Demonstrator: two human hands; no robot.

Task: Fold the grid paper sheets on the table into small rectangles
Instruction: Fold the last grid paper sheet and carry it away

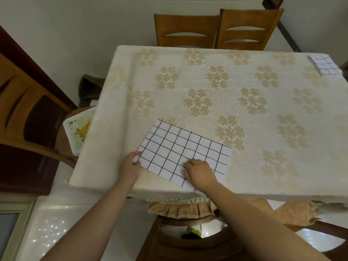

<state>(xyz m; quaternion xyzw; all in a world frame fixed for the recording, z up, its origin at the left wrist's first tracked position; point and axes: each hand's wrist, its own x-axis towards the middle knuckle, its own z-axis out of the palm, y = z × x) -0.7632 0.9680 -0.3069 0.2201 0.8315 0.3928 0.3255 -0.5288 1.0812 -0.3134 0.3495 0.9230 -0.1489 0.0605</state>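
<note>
From my head camera, the grid paper sheet (180,151) lies flat at the lower middle of the frame, near the table's (263,166) lower edge and turned at a slant to it. It is white with a black hand-ruled grid of squares, a long rectangle whose lower right corner runs under my wrist toward the table's edge. My left hand (131,166) pinches the sheet's left corner, thumb on top and fingers curled beneath the edge. My right hand (199,172) rests on the sheet's lower middle, palm down; whether its fingers are flat or bent I cannot tell.

At the upper right corner of the frame, well apart from my hands, sits a small stack of folded grid paper (324,66) at the table's far corner, several layers showing along its left edge.

The table wears a cream cloth with pale gold flower clusters. At the left of the frame, below the table's edge, a white tray (75,132) holds an orange packet (85,131), and greenish marks show on the tray's surface. Two wooden chairs (218,31) stand at the top.
</note>
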